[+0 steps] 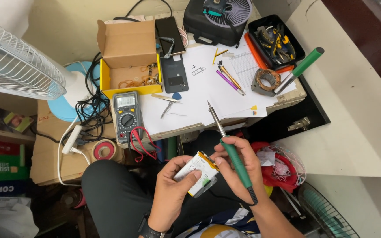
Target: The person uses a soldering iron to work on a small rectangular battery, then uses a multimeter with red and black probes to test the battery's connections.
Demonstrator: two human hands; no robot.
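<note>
My left hand (173, 185) holds a flat white phone battery (198, 172) with a yellow edge, low in the middle of the view. My right hand (239, 169) grips a green-handled soldering iron (237, 163); its metal tip (212, 114) points up toward the table edge. The fingertips of my right hand also touch the battery's upper corner. Both hands hover over my lap, in front of a small worktable (186, 130). A dark watch sits on my left wrist.
On the table lie a grey multimeter (127, 115) with red leads, a yellow-lined cardboard box (128, 57), an opened phone (172, 39), tweezers (166, 103), pens, white paper, a motor coil (266, 80), a black tool tray (276, 39) and a small fan (219, 15). A standing fan (18, 57) and tape roll (104, 150) are at left.
</note>
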